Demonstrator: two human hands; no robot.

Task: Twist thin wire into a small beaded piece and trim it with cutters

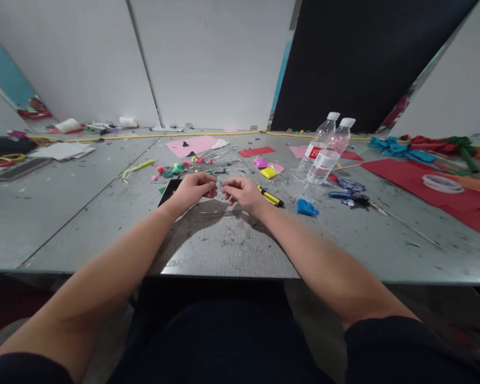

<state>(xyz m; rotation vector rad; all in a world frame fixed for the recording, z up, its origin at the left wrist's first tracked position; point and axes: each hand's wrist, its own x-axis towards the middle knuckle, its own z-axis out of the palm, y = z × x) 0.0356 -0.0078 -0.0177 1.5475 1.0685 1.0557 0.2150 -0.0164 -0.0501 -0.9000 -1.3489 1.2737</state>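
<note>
Nearest, two bare forearms reach out over the grey surface (104, 213), whose near edge is scuffed and flecked with scraps. The left hand (194, 191) and the right hand (242, 192) meet at the middle, fingers curled, each with a narrow grip pinching a small clear plastic piece (220, 188) between them; what exactly it is cannot be told. The piece sits just above the surface, between the two hands.

Just right of the right hand lies a yellow and black cutter (271, 198), and farther right a blue lump (306, 207). A black sheet (168, 193) shows under the left wrist.

Just beyond the hands lie small bright bits (178, 168), a yellow block (268, 173) and a pink block (260, 162). To the right stand two clear bottles (328, 149) with white caps, leaning. Farther off lie a pink paper (192, 145) and, at far right, a red sheet (420, 186).
</note>
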